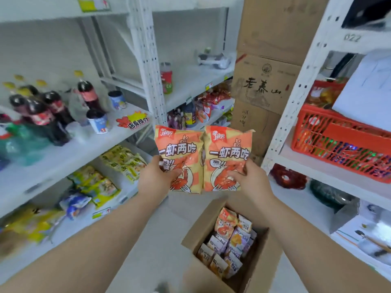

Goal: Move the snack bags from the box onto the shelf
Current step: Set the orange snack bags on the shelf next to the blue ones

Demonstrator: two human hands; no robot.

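Two orange shrimp-print snack bags are held upright side by side, in the air above the floor. My left hand [156, 176] grips the lower left corner of the left snack bag [179, 153]. My right hand [247, 178] grips the lower right part of the right snack bag [227, 157]. Below them, an open cardboard box [190, 235] stands on the floor with several small snack bags [229, 240] packed inside. The white shelf [135, 130] stands to the left of the held bags.
Cola bottles [42, 111] and cups sit on the left shelf's middle level, with yellow snack packs [122, 161] on the level below. Stacked cartons [264, 81] stand straight ahead. An orange basket [338, 144] sits on the right shelf unit.
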